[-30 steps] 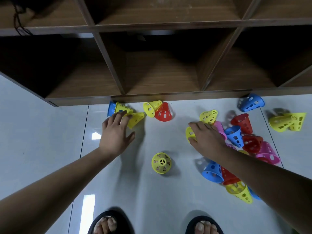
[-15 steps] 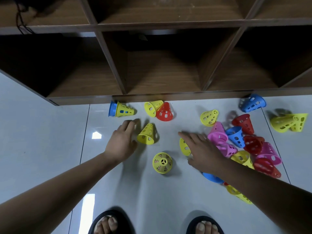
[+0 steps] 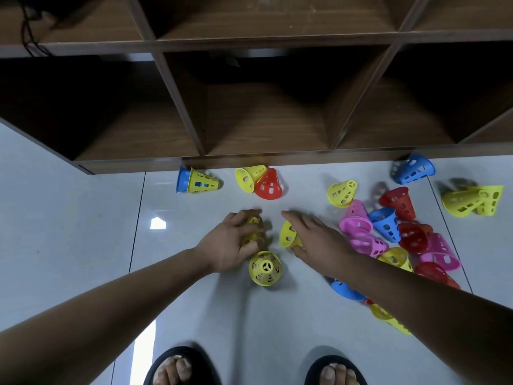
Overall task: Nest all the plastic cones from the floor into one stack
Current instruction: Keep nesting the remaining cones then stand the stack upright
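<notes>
Perforated plastic cones in yellow, red, blue and pink lie scattered on the white tiled floor. My left hand (image 3: 231,241) curls round a yellow cone (image 3: 253,234) near the middle. My right hand (image 3: 313,240) rests with fairly straight fingers over a second yellow cone (image 3: 287,235) lying on its side. A third yellow cone (image 3: 265,268) stands upright just below both hands. A pile of several cones (image 3: 388,234) lies to the right, partly hidden by my right forearm. A yellow cone nested in a blue one (image 3: 197,180) lies by the shelf.
A brown wooden cubby shelf (image 3: 263,159) runs across the back, its base edge close to a yellow and red cone pair (image 3: 259,182). A blue cone (image 3: 413,169) and two yellow cones (image 3: 472,201) lie far right. My sandalled feet (image 3: 180,368) stand at the bottom edge.
My left hand has moved right and closed round the yellow cone it was reaching for. My right hand has drawn its yellow cone leftward toward the middle, away from the pile.
</notes>
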A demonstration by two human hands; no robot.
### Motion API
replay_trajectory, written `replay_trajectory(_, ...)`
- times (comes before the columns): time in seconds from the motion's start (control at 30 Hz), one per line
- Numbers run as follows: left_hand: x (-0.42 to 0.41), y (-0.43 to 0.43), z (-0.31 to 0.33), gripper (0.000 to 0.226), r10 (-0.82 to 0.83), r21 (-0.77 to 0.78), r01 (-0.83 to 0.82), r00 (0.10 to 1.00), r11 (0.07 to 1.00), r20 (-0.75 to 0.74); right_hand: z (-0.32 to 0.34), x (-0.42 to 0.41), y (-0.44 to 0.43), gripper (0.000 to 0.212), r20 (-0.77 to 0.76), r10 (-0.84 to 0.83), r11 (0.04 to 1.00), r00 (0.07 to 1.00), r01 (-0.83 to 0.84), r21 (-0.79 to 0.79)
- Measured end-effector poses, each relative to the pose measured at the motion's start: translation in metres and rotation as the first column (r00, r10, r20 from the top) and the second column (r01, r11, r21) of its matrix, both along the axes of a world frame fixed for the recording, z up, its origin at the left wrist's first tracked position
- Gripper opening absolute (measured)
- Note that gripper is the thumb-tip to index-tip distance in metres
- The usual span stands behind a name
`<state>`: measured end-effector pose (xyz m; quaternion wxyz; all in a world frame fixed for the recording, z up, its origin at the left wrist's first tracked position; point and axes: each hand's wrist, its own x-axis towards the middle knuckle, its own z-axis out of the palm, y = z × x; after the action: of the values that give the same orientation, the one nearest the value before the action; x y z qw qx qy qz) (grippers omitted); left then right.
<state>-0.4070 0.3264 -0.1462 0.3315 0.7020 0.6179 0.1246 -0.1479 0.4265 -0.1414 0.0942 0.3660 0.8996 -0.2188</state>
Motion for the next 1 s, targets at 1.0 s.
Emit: replay_trajectory(1.0,0.049,-0.036,0.074,0.072,0.341,0.16,-0.463,0.807,0.872,0.482,0.022,-0.023,-0.066,0.037,-0.174,-0.173,0.955,0.97,0.121,-0.272)
